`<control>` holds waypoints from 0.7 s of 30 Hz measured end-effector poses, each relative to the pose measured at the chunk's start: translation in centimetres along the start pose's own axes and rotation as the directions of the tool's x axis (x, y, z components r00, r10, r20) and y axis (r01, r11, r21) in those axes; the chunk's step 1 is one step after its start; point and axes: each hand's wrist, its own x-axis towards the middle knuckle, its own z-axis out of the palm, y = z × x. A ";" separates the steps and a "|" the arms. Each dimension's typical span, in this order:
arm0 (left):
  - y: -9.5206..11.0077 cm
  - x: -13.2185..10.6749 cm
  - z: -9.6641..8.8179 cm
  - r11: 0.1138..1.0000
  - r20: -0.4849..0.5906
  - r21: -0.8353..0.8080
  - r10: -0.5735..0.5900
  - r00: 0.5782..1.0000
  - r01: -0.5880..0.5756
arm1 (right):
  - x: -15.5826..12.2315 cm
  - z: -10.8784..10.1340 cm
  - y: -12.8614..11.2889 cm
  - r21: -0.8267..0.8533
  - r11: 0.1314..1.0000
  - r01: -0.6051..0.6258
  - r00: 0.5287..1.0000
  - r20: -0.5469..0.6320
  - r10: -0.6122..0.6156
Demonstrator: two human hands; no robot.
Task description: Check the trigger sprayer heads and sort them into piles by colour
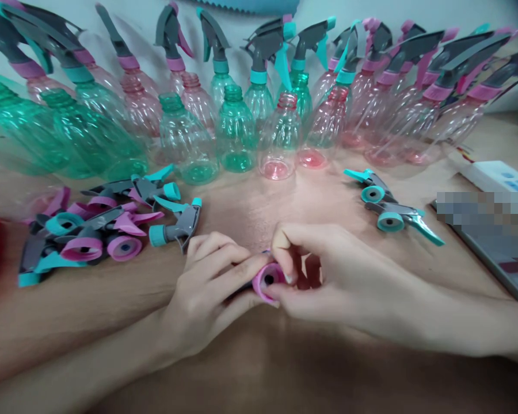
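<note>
My left hand [213,284] is wrapped round a trigger sprayer head [259,287], whose pink collar faces right and towards me. Most of its grey body is hidden behind my fingers. On the collar's right rim, the thumb and fingers of my right hand [319,270] pinch together. A dark hole shows in the middle of the collar. Just beyond my left hand lies a grey sprayer head with a teal collar [176,224]. Two more teal-collared sprayer heads [384,204] lie past my right hand.
A heap of pink and teal sprayer heads [90,224] lies at the left. Open green bottles [237,132] and open pink bottles [280,138] stand before a back row of bottles with sprayers fitted. A phone [492,247] and a white box [501,175] are at the right.
</note>
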 end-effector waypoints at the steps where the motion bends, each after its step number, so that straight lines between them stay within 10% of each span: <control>1: -0.1 0.0 0.0 1.000 -0.001 0.007 -0.003 1.000 0.003 | -0.1 0.5 0.1 -0.002 0.999 0.035 0.998 -0.044 -0.035; 9: -0.1 0.0 -0.1 0.998 -0.024 0.061 0.002 1.000 0.000 | 0.0 2.2 0.0 -0.003 0.992 0.125 0.963 -0.239 -0.122; 21: 0.0 0.0 0.4 0.979 -0.041 0.168 0.127 0.991 -0.119 | -0.2 1.4 -0.9 0.001 0.999 -0.036 0.997 -0.073 0.036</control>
